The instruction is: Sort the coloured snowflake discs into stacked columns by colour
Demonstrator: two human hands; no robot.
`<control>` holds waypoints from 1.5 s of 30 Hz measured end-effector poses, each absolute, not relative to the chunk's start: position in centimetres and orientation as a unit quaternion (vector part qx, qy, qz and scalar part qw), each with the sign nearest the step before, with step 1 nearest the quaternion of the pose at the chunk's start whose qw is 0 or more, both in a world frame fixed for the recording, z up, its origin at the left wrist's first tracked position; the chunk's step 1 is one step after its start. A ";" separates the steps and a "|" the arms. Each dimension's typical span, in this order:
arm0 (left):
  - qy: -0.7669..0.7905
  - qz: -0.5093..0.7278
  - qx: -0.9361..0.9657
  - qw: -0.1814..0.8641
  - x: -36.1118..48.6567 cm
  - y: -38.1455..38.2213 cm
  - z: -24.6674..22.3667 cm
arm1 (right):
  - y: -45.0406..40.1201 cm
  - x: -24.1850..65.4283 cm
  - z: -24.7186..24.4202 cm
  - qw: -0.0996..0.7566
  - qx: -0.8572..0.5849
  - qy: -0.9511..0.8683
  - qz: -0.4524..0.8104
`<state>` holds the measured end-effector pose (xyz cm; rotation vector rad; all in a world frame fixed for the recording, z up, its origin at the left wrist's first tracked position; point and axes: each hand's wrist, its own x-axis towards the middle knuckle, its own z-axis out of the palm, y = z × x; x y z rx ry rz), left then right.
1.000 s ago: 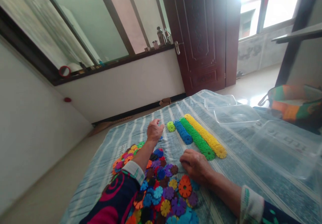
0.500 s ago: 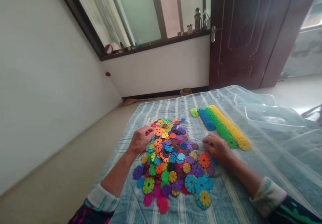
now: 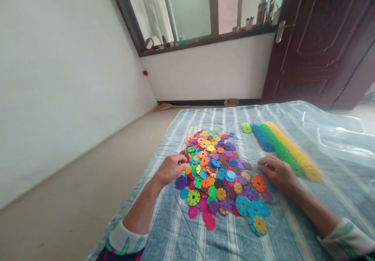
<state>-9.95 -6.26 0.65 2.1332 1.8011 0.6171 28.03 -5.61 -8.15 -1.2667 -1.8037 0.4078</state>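
A heap of notched plastic snowflake discs [image 3: 216,171] in many colours lies on the striped cloth. At its left edge is my left hand [image 3: 172,170], thumb and forefinger pinched together; a small red disc [image 3: 186,158] shows by the fingertips, but I cannot tell whether it is held. My right hand [image 3: 277,172] rests low to the right of the heap with fingers curled together, and what they hold, if anything, is hidden. Beyond it lie a yellow row [image 3: 294,151], a green row [image 3: 279,149] and a shorter blue row [image 3: 261,138] of stacked discs. Lime discs [image 3: 246,127] lie beside the blue row.
Clear plastic boxes [image 3: 345,143] stand on the right of the blue striped cloth [image 3: 205,116]. A wall and window ledge [image 3: 211,41] are behind, with a dark red door [image 3: 316,50] at the right. A broom [image 3: 166,107] lies on the floor.
The view has turned, so the scene sits farther right. My left hand has drawn back from the heap's far left part to its left edge. My right hand stays about where it was.
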 end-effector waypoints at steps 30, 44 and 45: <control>0.549 -0.140 0.816 0.115 -4.7 -8.5 3.0 | -4.8 28.0 -7.2 0.459 -0.509 -0.708 0.169; 0.561 0.129 0.795 0.193 -1.3 -3.5 4.0 | -4.5 27.7 -7.7 0.450 -0.509 -0.714 0.171; 0.544 0.140 0.806 0.185 -0.7 -2.7 3.9 | -4.5 27.6 -7.7 0.450 -0.509 -0.713 0.171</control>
